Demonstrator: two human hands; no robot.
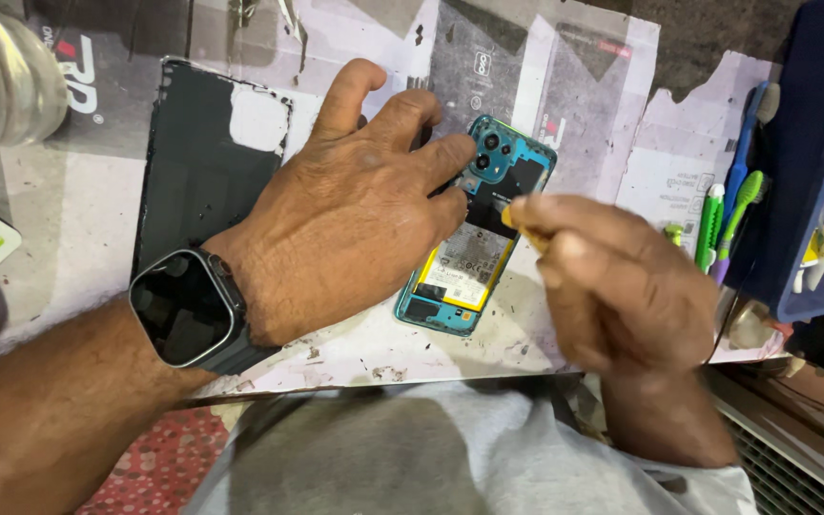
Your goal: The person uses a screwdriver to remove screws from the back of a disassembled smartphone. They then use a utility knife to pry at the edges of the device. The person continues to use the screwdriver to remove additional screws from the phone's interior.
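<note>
On opened phone, left hand splayed flat.

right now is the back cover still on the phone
No, the teal phone lies open, its battery and camera module exposed under the left hand.

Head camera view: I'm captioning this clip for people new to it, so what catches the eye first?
An opened teal phone lies mid-bench, insides exposed. The left hand presses its camera end, while the right hand pinches a small yellowish tool over it. A dark back panel lies left.
</note>
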